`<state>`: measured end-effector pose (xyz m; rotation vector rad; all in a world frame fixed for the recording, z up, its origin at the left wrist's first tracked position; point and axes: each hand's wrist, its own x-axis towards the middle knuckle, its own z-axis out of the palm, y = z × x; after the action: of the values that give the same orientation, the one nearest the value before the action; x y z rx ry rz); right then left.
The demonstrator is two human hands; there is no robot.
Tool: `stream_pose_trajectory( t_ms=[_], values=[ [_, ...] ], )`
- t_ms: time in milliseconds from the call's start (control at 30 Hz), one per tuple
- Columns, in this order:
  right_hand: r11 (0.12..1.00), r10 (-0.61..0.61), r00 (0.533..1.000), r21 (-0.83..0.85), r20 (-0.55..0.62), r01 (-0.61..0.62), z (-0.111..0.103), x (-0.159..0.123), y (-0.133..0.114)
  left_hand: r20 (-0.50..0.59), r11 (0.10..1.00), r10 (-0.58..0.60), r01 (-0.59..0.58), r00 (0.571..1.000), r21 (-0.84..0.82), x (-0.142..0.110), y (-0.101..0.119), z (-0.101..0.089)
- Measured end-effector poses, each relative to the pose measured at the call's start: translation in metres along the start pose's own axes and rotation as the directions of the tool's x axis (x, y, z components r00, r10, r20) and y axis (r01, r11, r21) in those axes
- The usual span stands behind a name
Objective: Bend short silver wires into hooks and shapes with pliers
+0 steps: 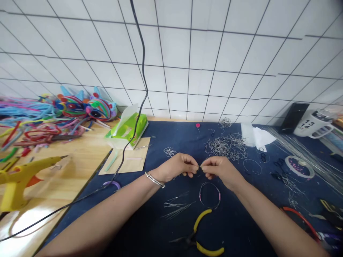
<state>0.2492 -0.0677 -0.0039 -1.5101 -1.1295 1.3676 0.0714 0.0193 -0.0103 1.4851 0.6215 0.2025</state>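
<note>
Between the fingertips of both hands, above the dark blue cloth [150, 221], was a small thin piece [199, 167], too fine for me to identify. The left hand [182, 167] pinched it from one side, thumb against fingers; the right hand [219, 167] pinched it likewise from the other. The piece bridged the narrow gap between the two grips, most of it covered by the fingers. A silver bangle [154, 180] circled the left wrist. Nearer the person, just below the hands, lay a thin ring with pink parts [220, 196], with loose straight wires [177, 206] to its left and yellow-handled pliers [190, 239] nearer still. Beyond the right hand sat a tangled heap of wire [227, 147]. Far left, a yellow glue gun [28, 176] rested on the wooden tabletop [83, 157].
</note>
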Motion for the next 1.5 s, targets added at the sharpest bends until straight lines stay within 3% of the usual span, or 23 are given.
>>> stream_pose_trajectory(
  t_ms=[133,400,900,1500],
  values=[
    [0.990,0.059,0.998,0.126,0.038,-0.063,0.000,-0.002,-0.003,0.022,0.997,-0.015,0.016,1.000,-0.070,-0.001,0.004,-0.002],
    [0.988,0.051,0.998,0.147,0.035,-0.056,0.005,-0.004,-0.001,-0.039,0.976,0.092,-0.083,0.995,0.201,-0.002,0.007,-0.002],
    [0.940,0.000,0.999,0.340,-0.033,0.011,0.011,-0.004,0.004,-0.180,0.985,0.103,-0.126,0.978,-0.120,-0.002,0.000,0.020],
    [0.900,-0.010,0.999,0.435,-0.048,0.030,0.017,-0.001,0.010,-0.270,0.965,0.200,-0.237,0.942,-0.112,-0.003,0.001,0.031]
  ],
)
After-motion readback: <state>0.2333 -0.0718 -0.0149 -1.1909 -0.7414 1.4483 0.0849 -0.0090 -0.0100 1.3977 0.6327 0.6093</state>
